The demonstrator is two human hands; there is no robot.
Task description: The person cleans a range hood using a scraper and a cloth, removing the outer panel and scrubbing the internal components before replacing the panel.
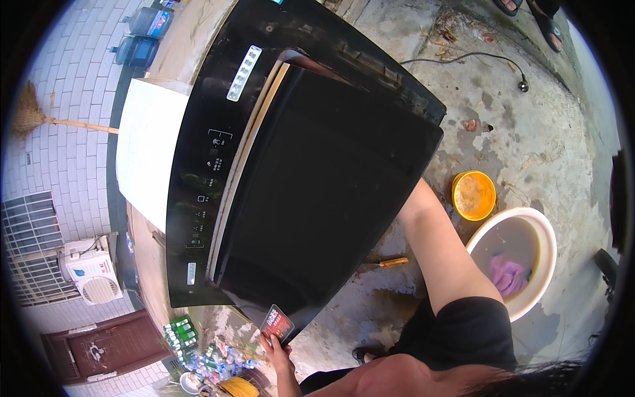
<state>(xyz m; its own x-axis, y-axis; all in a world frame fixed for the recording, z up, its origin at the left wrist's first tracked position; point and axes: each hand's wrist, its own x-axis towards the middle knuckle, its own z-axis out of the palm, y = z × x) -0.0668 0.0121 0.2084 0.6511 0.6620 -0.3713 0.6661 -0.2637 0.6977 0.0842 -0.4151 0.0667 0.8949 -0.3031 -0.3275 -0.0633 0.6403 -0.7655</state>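
Observation:
A large black range hood (327,173) with a glossy front and touch symbols along one edge fills the middle of the view, tilted close before me. My left hand (277,346) grips its lower corner, with fingers on a red and black sticker (278,323) that bears writing. My right arm (441,248) reaches behind the hood's right edge. The right hand itself is hidden there. On the wet floor by that edge lies a scraper with a wooden handle (393,263). To the right of the arm stands a white basin (547,248) of murky water with a purple cloth (507,276) in it.
A yellow tub (487,211) stands beside the basin. A black cord with a plug (523,86) runs across the concrete. Another person's sandalled feet (545,30) are at upper right. A white block-like object (149,154) is behind the hood. Many plastic bottles (223,357) lie at lower left.

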